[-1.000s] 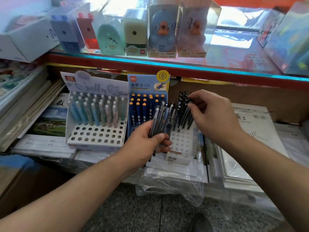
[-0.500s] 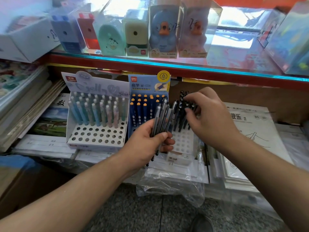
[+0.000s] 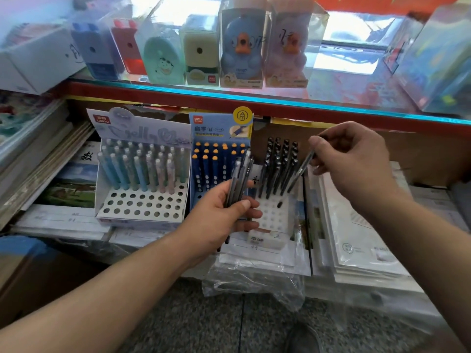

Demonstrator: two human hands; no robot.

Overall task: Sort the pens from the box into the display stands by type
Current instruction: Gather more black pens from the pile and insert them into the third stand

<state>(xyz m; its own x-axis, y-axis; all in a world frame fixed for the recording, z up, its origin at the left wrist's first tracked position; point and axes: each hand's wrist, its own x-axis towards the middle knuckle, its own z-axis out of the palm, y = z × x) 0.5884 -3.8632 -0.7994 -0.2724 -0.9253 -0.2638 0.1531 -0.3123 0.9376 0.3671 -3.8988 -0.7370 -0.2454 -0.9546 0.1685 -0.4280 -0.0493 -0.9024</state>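
Shop counter nook under a red-edged glass top [image 3: 280, 104]. Three stands sit in a row on loose book stacks, not on a flat base.

- Left: pastel-pen stand [image 3: 142, 208], front holes empty.
- Middle: blue stand [image 3: 219, 126] with orange-capped pens.
- Right: small clear stand [image 3: 274, 220] on a plastic-wrapped stack [image 3: 270, 261]. Black pens fill its back rows, front holes are free.

Left hand [image 3: 216, 222] is curled round a bundle of dark pens [image 3: 239, 179], upright, in front of the blue stand and at the clear stand's left edge. Right hand [image 3: 356, 159] pinches a single black pen [image 3: 302, 170] by its upper end, thumb against fingertips. The pen is tilted, with its lower end beside the rightmost standing pens. Source box not in view.

Risks, my read:
- A tilted entry could knock the neighbouring pens or miss the hole. Straighten it first.
- The clear stand looks light and sits near the front edge of slick wrap, so a sideways push could slide or tip it toward the floor [image 3: 204, 322].
- The bundle is fanned, so an outer pen could slip out.
- Blur hides whether the bundle matches the black row, so a pen could land in the wrong stand.

Room: open above the clear stand's front rows and to the right over the paper stacks [image 3: 362, 240]. The left side is blocked by the bundle and the blue stand. The counter edge limits lift height at the back.
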